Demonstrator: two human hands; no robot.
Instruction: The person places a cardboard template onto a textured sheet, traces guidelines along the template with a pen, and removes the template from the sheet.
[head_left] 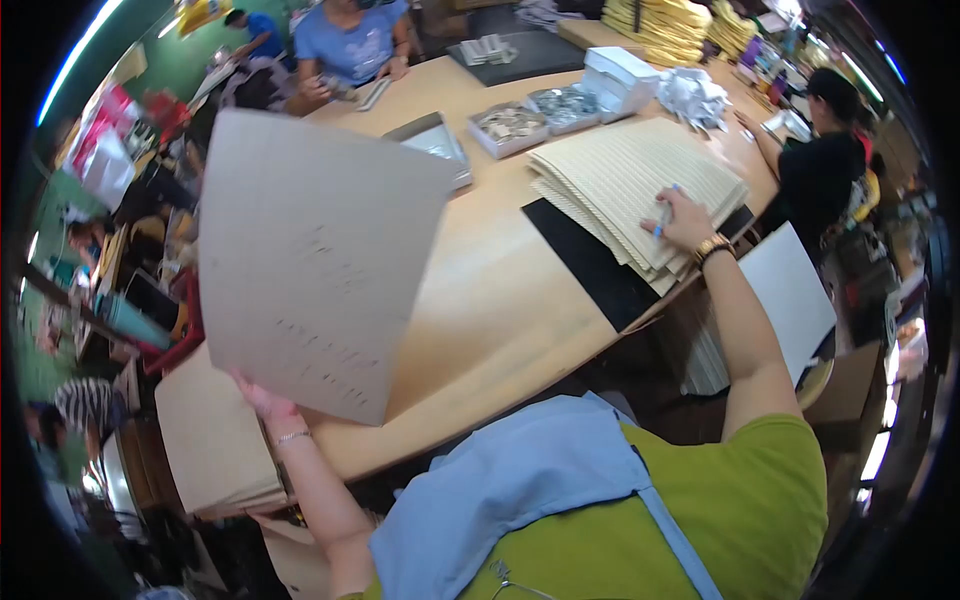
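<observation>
My left hand [266, 398] grips the lower left edge of a large grey-brown cardboard sheet [320, 230], raised and tilted above the table's left side. Small rows of dark marks run across the lower half of that sheet. My right hand [686, 222] rests on a stack of cream sheets with a fine row pattern [610, 185]. Between its fingers is a slim pen [658, 230] with blue parts. Under the stack, a black board [590, 262] sticks out toward the left.
Small boxes of parts [508, 130] and an upright white box [618, 85] stand beyond the stack. More cardboard sheets [215, 440] lie at the table's left corner. A white board [785, 300] leans at my right. Other people sit across and to the right.
</observation>
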